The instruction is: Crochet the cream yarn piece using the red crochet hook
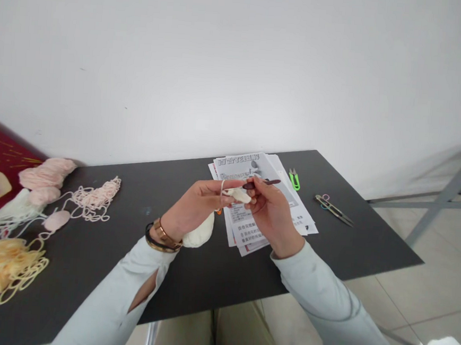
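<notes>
Grips a slim, dark-brown crochet hook (249, 185) in the right hand (270, 205), with long axis sideways, pointing left toward a small, cream-white yarn piece (241, 195). Pinches that in the left hand (193, 207).

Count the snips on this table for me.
2. The green snips lie by the papers, on their right; the metal snips lie farther right and a little nearer me. More could be hidden under the papers.

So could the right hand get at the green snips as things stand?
Likely yes: the green snips lie uncovered at the edge of the papers, just beyond the right hand, though that hand holds a dark hook.
</notes>
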Motion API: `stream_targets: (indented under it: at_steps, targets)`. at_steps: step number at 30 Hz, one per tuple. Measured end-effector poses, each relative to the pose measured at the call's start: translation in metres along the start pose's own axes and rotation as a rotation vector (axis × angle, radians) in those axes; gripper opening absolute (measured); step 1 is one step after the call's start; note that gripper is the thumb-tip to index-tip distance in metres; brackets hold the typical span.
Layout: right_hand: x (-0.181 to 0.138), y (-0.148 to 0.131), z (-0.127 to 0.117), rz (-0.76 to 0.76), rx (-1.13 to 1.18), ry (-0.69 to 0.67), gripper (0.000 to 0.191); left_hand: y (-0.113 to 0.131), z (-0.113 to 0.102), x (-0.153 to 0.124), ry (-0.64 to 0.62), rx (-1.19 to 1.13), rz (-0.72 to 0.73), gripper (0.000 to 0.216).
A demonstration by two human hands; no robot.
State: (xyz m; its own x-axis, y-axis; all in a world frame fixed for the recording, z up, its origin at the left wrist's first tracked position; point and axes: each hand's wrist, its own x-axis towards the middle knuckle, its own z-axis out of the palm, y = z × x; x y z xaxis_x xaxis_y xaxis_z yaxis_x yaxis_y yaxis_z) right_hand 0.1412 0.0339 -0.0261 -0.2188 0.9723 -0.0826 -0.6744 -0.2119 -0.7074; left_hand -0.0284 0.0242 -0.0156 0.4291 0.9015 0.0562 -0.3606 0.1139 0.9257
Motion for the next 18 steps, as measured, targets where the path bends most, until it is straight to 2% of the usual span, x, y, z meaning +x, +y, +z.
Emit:
stream_targets:
  at_steps: [3, 7, 11, 13, 15, 17, 18]
  targets:
    - [0.002, 0.001, -0.002, 0.085, 0.032, -0.037, 0.019, 0.008, -0.016, -0.003, -0.157, -0.024, -0.128, 0.043]
    - [0.003, 0.003, -0.004, 0.215, 0.05, -0.089, 0.014, 0.014, -0.029, -0.004, -0.253, 0.163, -0.251, 0.025]
    - [0.003, 0.004, -0.004, 0.264, 0.069, -0.123, 0.012, 0.024, -0.03, -0.004, -0.334, 0.396, -0.357, 0.015]
    - [0.004, 0.003, -0.004, 0.28, 0.074, -0.166, 0.013, 0.029, -0.026, -0.003, -0.29, 0.637, -0.283, 0.013]
    - [0.003, 0.001, -0.004, 0.297, 0.07, -0.213, 0.016, 0.031, -0.022, 0.0, -0.175, 0.861, -0.074, 0.01]
    - [0.003, -0.001, -0.003, 0.306, 0.072, -0.236, 0.016, 0.031, -0.019, 0.001, -0.049, 0.932, 0.141, 0.008]
    - [0.003, -0.003, -0.003, 0.308, 0.074, -0.231, 0.015, 0.031, -0.018, 0.002, -0.019, 0.883, 0.185, 0.009]
